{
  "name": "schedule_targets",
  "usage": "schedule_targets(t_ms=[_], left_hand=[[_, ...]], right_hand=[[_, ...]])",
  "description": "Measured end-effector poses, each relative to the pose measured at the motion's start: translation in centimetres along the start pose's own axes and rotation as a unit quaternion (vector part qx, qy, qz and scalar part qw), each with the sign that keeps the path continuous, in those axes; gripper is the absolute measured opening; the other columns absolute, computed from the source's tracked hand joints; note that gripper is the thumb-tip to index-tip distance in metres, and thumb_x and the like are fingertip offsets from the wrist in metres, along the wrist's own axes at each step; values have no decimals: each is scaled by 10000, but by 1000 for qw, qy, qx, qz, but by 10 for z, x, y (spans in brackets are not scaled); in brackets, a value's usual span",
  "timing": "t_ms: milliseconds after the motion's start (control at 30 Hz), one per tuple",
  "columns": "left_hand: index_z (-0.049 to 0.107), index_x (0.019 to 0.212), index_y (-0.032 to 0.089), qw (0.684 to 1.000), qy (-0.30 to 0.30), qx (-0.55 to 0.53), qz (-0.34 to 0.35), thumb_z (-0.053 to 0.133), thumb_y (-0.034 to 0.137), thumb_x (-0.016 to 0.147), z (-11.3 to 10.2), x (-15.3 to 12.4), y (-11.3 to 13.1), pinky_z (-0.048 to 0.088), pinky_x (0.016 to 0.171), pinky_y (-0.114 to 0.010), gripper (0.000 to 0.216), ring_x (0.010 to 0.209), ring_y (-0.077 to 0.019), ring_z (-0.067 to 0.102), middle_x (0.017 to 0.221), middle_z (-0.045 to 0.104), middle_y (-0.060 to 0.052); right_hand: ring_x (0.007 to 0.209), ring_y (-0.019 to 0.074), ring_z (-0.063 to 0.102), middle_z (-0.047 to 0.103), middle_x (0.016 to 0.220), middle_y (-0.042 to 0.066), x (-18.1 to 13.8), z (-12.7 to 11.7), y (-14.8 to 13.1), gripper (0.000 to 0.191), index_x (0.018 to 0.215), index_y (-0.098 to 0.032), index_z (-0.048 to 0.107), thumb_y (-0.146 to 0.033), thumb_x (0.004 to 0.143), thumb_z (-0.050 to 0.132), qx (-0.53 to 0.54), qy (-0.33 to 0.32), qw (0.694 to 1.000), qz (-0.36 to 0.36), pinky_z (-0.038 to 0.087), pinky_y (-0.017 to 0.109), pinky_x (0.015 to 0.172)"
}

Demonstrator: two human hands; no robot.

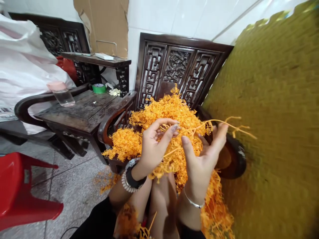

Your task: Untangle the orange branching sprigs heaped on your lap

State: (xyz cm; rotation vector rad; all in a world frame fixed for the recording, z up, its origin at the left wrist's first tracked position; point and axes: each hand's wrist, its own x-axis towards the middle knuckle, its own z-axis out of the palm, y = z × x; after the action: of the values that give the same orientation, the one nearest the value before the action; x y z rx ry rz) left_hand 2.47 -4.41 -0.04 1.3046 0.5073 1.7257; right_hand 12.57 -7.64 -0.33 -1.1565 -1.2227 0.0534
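Observation:
My left hand pinches an orange plastic sprig between thumb and fingertips. The sprig's thin branching stem stretches to the right, past the fingers of my right hand. That hand has its thumb and fingers apart, and the stem crosses near its fingertips; whether they touch it I cannot tell. Beyond both hands, a large heap of orange plastic foliage is piled on a dark carved wooden chair. More of the same foliage hangs below my hands and lies to the right of my legs.
A dark wooden side table at left bears a jar with a pink lid and green tape. A red plastic stool stands lower left, near a large white sack. A yellowish textured mat rises along the right.

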Motion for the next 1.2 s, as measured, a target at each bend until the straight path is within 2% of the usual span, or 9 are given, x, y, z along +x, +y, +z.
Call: schedule_targets(t_ms=[100,200,333,533,667,833,933,1067,1200], left_hand=[[626,943,193,999,21,-27,28,591,270,818,4,8,1,561,751,-230,151,821,-106,663,963,690,-27],[621,1011,198,998,-38,-39,32,524,280,864,7,17,5,556,824,-284,194,929,-138,655,995,692,-36],[600,1069,213,994,-78,-53,63,423,283,914,7,31,7,513,904,-333,246,1015,-159,627,1039,681,-36],[535,1123,205,985,-53,74,145,416,354,903,1,49,-12,366,1035,-370,291,1198,-192,480,1310,494,-73],[412,1202,220,984,-127,86,91,459,393,870,-7,49,-28,422,941,-303,377,1095,-170,514,1216,514,-77],[494,838,192,981,-153,121,21,437,336,885,-10,34,-26,425,742,-258,162,768,-124,503,791,511,-7],[452,719,185,976,-201,73,-39,415,386,891,-9,27,-24,377,562,-231,267,593,-92,414,657,427,17],[441,800,210,983,-149,87,-70,495,475,834,-6,26,-32,261,423,-214,273,472,-63,317,625,382,43],[445,739,201,981,-160,109,-27,388,444,895,-1,27,-42,251,440,-229,295,460,-68,300,560,333,50]], right_hand=[[1124,217,492,449,1280,100,1,10,-2,737,1309,-270,315,-251,689,713,35,48,998,5,394,449,966],[814,138,565,543,871,15,12,18,-3,319,1025,-233,471,-267,760,644,115,34,992,38,465,342,824],[810,124,569,553,877,21,33,26,-5,122,876,-211,508,-293,811,570,169,-110,977,73,472,292,763],[719,110,528,508,809,-1,57,35,-8,116,888,-252,482,-198,804,542,234,-134,963,9,462,252,644],[617,101,464,459,736,-8,63,36,3,97,883,-256,495,-209,801,518,251,-189,948,58,415,238,547],[687,123,472,471,801,6,57,35,10,80,878,-267,493,-214,820,509,212,-94,972,20,430,253,603],[718,124,471,494,846,10,52,30,9,95,885,-266,521,-201,817,525,199,-116,973,27,431,245,624],[577,101,401,455,725,-14,48,21,14,111,886,-276,531,-205,803,551,230,-158,958,70,367,217,494],[563,93,379,426,722,-17,46,16,20,127,920,-270,514,-284,802,558,238,-207,943,104,356,221,485]])
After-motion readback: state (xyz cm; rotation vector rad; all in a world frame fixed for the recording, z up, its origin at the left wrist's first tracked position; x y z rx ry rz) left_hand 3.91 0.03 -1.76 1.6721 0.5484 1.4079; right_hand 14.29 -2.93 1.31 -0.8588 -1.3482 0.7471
